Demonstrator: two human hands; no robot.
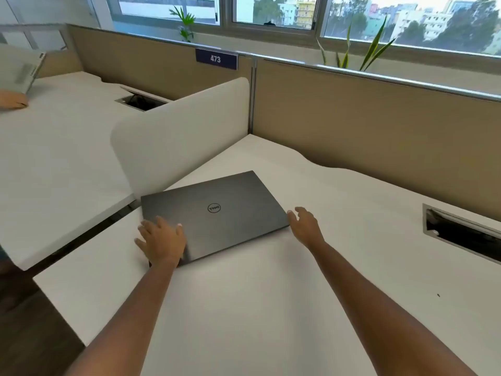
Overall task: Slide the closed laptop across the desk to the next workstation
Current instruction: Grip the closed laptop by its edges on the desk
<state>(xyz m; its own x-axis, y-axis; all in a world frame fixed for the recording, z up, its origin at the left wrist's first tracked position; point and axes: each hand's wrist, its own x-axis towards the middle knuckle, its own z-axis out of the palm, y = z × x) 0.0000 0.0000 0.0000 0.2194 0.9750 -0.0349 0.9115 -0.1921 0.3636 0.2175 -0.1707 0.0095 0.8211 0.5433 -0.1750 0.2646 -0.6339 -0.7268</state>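
Note:
A closed dark grey laptop point(217, 213) lies flat on the white desk point(298, 294), near the desk's left end, with its logo facing up. My left hand point(162, 240) rests flat on the laptop's near left corner with the fingers spread. My right hand point(305, 226) sits at the laptop's right corner, fingers apart, touching or almost touching the edge. Neither hand wraps around the laptop.
A low white divider point(176, 137) stands just left of the laptop, with another white desk point(54, 158) beyond it. A tan partition point(379, 131) runs along the back. Cable cut-outs point(461, 234) point(141, 101) open in each desk. Another person's hand point(12, 100) shows at far left.

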